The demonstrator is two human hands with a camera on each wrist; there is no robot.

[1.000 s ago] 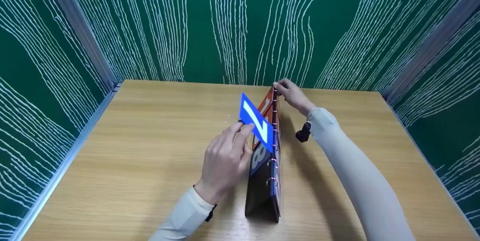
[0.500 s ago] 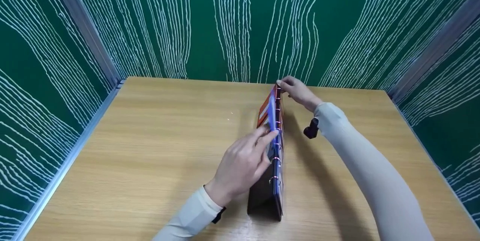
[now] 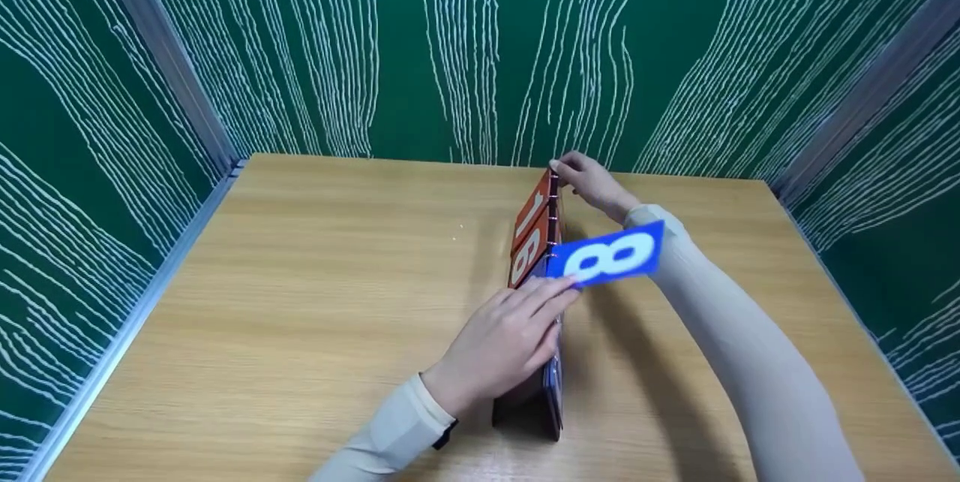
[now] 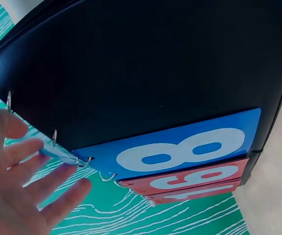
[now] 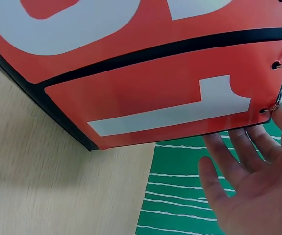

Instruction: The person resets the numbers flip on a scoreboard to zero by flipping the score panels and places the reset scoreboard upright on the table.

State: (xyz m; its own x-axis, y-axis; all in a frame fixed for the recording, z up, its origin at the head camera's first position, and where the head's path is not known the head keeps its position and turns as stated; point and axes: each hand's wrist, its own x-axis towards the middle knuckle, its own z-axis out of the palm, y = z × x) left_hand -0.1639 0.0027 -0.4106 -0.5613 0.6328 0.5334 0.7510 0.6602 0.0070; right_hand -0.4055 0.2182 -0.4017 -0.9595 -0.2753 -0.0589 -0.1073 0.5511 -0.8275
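A black, ring-bound flip scoreboard [image 3: 527, 401] stands tented on the table, its ridge running away from me. My left hand [image 3: 506, 335] has its fingers extended over the ridge, fingertips touching a blue card [image 3: 615, 253] marked 8 that juts out to the right. In the left wrist view, a blue card [image 4: 185, 128] with an 8 lies against the board's left side, beside the red cards. At the far end, my right hand [image 3: 595, 183] pinches the board's top corner. Its thumb sits by a ring next to the red 1 card [image 5: 145, 90] in the right wrist view.
The scoreboard stands on a light wood table [image 3: 337, 257]. A green wall [image 3: 405, 54] with wavy white lines rises behind the table's far edge, with similar panels at both sides. Grey posts [image 3: 161, 54] stand at the corners.
A blue card marked 7 was lifted on the left side, then swung upright at the ridge. Now a blue 8 card extends right, and my left hand has moved right. The right hand stays put.
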